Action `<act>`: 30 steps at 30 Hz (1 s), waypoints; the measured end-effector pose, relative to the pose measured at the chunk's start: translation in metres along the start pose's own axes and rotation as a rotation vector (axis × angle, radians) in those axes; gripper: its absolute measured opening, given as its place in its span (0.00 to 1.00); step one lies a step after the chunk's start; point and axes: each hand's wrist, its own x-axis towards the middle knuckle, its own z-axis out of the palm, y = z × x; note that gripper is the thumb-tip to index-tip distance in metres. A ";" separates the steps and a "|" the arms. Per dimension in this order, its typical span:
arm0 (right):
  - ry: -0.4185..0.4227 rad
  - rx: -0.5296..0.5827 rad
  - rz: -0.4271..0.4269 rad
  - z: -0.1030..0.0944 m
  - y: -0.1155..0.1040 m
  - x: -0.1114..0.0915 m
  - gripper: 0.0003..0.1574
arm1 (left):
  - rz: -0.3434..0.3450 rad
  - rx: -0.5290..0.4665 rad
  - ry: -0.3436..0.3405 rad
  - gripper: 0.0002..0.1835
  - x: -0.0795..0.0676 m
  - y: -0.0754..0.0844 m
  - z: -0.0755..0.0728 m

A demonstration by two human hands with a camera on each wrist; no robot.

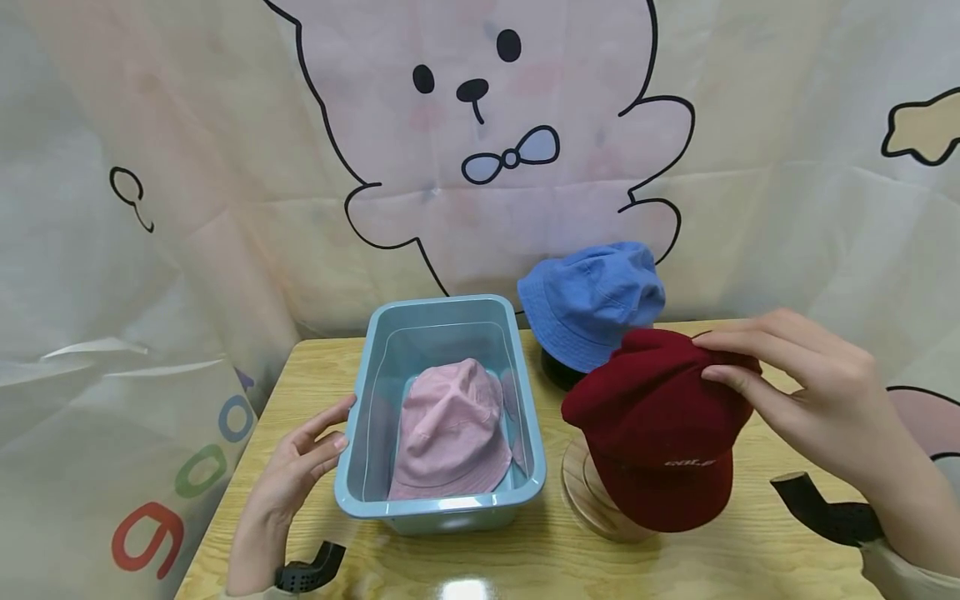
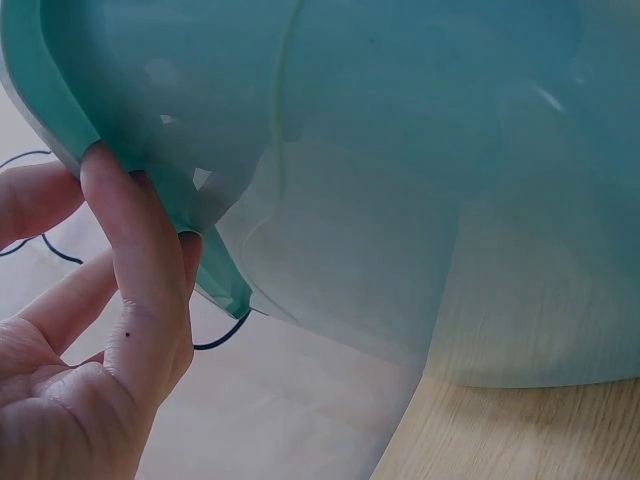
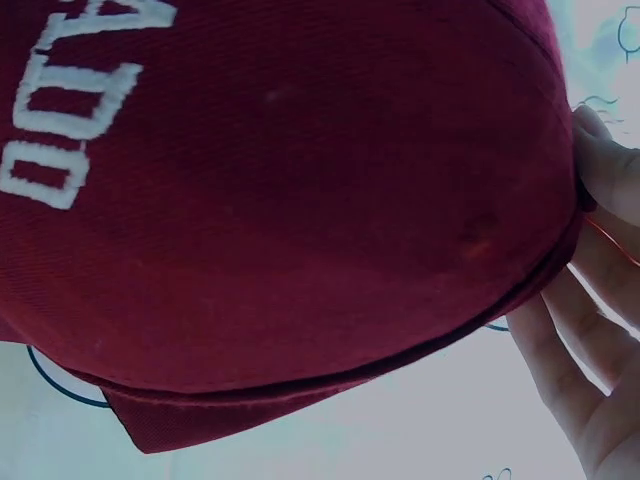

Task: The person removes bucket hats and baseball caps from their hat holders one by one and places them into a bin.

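Observation:
My left hand [image 1: 300, 467] grips the left rim of a light blue plastic tub [image 1: 536, 450]; in the left wrist view its fingers [image 2: 140, 230] curl at the rim's lip. Inside the tub lies a pink bucket hat [image 1: 450, 433]. My right hand [image 1: 810, 383] pinches the back edge of a dark red baseball cap [image 1: 667, 425] between thumb and fingers. White lettering shows on the cap, close up in the right wrist view. The cap tilts, brim down, over a round wooden stand [image 1: 588, 492], hiding most of it.
A blue bucket hat [image 1: 592, 300] sits on a dark support [image 1: 558, 371] behind the red cap, at the table's back edge. The wooden table [image 1: 465, 567] carries the tub and stands. A printed curtain [image 1: 480, 217] with a cartoon bear hangs directly behind and to the sides.

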 end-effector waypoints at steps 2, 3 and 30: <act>-0.004 -0.011 -0.001 -0.002 -0.002 -0.001 0.29 | -0.003 0.003 0.005 0.28 0.000 0.000 0.000; -0.006 -0.012 -0.003 -0.003 -0.002 -0.001 0.29 | -0.005 0.006 0.007 0.28 0.000 0.000 0.000; -0.022 0.081 -0.119 -0.009 0.020 -0.014 0.22 | -0.020 0.015 0.026 0.28 0.000 0.001 0.001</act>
